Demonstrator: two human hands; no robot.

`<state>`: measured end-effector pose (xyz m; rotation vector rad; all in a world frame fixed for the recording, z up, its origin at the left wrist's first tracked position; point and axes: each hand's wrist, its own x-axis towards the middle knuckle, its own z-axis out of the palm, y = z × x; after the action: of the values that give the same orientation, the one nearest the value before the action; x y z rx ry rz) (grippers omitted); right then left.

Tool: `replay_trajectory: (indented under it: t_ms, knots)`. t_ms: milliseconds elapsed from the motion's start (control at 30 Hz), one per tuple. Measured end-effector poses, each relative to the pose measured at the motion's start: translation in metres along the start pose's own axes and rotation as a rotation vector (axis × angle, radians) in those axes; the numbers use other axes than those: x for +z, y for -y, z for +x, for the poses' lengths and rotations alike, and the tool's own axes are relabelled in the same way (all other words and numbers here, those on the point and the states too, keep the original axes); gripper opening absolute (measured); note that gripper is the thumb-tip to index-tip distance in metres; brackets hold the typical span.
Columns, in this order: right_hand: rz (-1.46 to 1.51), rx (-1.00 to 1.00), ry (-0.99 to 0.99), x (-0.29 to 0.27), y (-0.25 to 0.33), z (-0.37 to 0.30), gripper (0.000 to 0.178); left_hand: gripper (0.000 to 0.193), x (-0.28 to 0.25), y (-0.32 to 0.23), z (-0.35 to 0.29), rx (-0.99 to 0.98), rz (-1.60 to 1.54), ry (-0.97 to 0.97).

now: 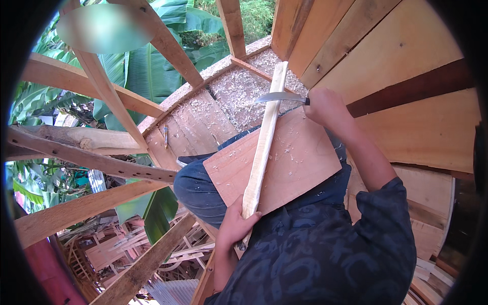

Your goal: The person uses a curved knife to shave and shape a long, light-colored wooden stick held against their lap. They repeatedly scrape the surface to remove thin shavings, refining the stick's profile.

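A long pale strip of wood (265,134) slants across my lap, its far end up over the shavings and its near end by my waist. My left hand (238,222) is wrapped round the near end. In my right hand (327,108) is a knife whose handle is mostly hidden by the fingers. The curved blade (278,96) points left and lies across the strip close to its far end. Beneath the strip, a flat wooden board (305,157) rests tilted on my thighs, with a few shavings on it.
Wood shavings (249,84) cover much of the plank floor ahead. A small pen-like object (165,136) lies on the planks at left. Wooden beams (96,203) form an open frame on the left, with timber pieces below. A plank wall (396,56) rises at right.
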<state>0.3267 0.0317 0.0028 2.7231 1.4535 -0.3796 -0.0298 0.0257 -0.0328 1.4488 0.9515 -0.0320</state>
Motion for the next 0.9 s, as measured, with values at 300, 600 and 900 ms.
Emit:
replay_trajectory:
  t_ms: [300, 600, 900]
  knots:
    - [0.638, 0.028, 0.043, 0.021, -0.022, -0.055, 0.029, 0.061, 0.005, -0.024, -0.001, -0.078, 0.109, -0.046]
    - [1.055, 0.074, 0.256, 0.066, -0.050, -0.110, 0.018, 0.059, -0.019, -0.050, -0.004, -0.095, 0.679, -0.223]
    - [1.125, -0.227, 0.539, 0.054, -0.003, -0.135, 0.019, 0.056, -0.007, -0.052, 0.010, 0.088, 0.824, -0.367]
